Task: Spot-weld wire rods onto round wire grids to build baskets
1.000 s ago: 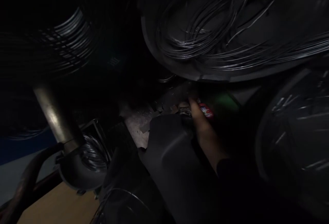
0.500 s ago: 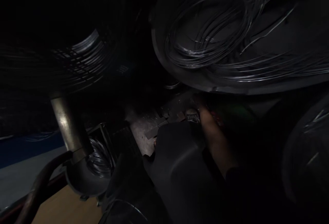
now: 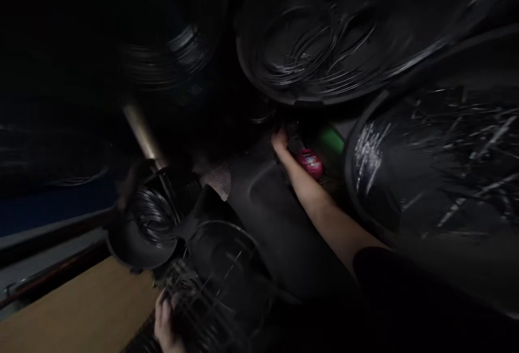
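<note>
My right arm reaches down to the dim middle, where my right hand [image 3: 279,141] is small and blurred, beside a pink-red container [image 3: 310,164]. Whether its fingers hold anything is too dark to tell. At the bottom left, my left hand [image 3: 164,318] has its fingers curled at the edge of a dark tangle of wire [image 3: 184,282]; its grip is smeared by motion. Dark cloth [image 3: 279,218] covers my leg between the two arms.
Wire coils lie in a large black tub [image 3: 243,55] at the top. Another tub [image 3: 352,180] at the right holds metal pieces. A round pan [image 3: 121,250] with coiled wire [image 3: 154,218], a metal post [image 3: 140,131] and a tan board [image 3: 93,310] are at the left.
The view has shifted, bringing the right tub and the pink-red container into clearer sight. My left hand has come into view at the bottom. My right forearm shows more fully.
</note>
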A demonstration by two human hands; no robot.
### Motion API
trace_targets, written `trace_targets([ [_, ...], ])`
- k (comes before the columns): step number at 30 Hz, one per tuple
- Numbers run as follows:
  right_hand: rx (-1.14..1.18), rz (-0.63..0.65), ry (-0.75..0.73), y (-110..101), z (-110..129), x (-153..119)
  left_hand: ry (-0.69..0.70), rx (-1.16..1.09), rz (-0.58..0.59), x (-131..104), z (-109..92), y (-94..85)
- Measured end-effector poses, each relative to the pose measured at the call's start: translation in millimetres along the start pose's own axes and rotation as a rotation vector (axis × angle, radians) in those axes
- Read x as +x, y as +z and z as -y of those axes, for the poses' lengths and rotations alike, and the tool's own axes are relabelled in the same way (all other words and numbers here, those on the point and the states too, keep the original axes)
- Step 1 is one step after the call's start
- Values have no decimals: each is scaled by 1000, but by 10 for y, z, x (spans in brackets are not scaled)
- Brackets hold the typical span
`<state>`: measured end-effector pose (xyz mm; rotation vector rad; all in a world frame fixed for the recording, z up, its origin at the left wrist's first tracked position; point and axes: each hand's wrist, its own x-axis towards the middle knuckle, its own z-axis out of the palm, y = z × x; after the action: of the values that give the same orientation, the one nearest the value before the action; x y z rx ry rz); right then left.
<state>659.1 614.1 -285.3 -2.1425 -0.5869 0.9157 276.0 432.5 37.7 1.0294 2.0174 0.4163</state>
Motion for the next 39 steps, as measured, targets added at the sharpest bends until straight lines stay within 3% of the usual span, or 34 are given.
trace_targets([
  [3,4,-40,-117,-259,202,-450,28,-452,-35,-8,255,227],
  [7,-16,-115,-336,-800,441,-1155,167,-731,26,-18,242,468],
  [10,-54,-205,-543,-1321,706,-1835,301,-725,0,2,162,572],
  [12,-68,-277,-745,-1640,948,-2342,359,-612,-14,35,137,582],
  [14,-130,-329,-968,-1839,1187,-2865,480,-442,-116,10,113,524],
  [16,-219,-342,-1259,-1858,1342,-3373,612,-324,-192,-123,60,414],
  [17,-250,-312,-1431,-1804,1374,-3605,650,-328,-153,-224,23,352],
  [19,-265,-164,-1765,-1622,1365,-3989,636,-459,101,-445,-53,237],
  [21,-239,54,-1960,-1456,1315,-4231,544,-632,373,-617,-95,146],
  [23,-227,224,-1953,-1413,1289,-4316,462,-751,454,-699,-78,73],
  [24,-217,244,-1879,-1444,1294,-4302,440,-780,459,-711,-49,38],
  [26,-193,205,-1622,-1566,1334,-4182,421,-792,505,-705,32,-28],
  [28,-160,195,-1351,-1673,1379,-3994,412,-752,629,-670,101,-79],
  [30,-128,283,-1182,-1693,1384,-3807,403,-700,723,-587,127,-100],
  [31,-119,319,-1144,-1669,1368,-3728,401,-676,717,-519,122,-97],
  [33,-142,299,-1115,-1573,1314,-3602,425,-593,568,-335,90,-63],
  [37,-392,137,-1084,-1343,1267,-3421,596,-144,3,12,19,70],
  [39,-518,116,-1041,-1266,1294,-3353,637,84,-139,62,17,140],
])
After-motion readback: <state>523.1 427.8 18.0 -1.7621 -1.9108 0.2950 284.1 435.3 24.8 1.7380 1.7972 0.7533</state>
